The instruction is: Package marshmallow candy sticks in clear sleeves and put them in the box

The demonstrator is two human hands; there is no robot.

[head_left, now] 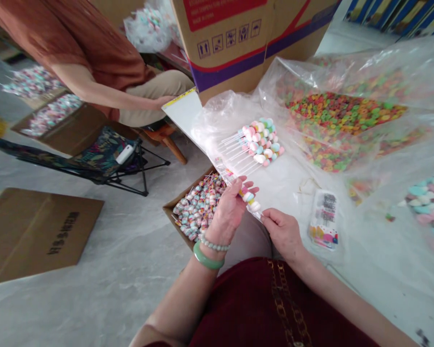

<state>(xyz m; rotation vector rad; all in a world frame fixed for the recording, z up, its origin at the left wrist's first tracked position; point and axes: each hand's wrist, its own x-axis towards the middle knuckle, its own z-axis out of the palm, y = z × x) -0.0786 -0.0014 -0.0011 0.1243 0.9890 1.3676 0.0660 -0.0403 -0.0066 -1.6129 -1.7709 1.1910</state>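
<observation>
A marshmallow skewer (250,199) in a clear wrapper lies along the fingers of my left hand (228,208), which is closed round it. With thumb and finger, my right hand (282,230) pinches the near end of that wrapper. Just beyond, a pile of unwrapped marshmallow skewers (262,140) rests on the white table, their sticks pointing left. To the right of my hands sits a stack of printed clear wrappers (324,219). Below my left hand, a cardboard box (183,226) holds many wrapped skewers.
Ring-shaped gummies (347,115) fill a large clear bag at the back right, with loose marshmallows (432,202) nearer. A big carton (231,48) stands at the back. Another person (94,62) sits at the left, beside a folding chair (101,154) and a flat carton (39,231).
</observation>
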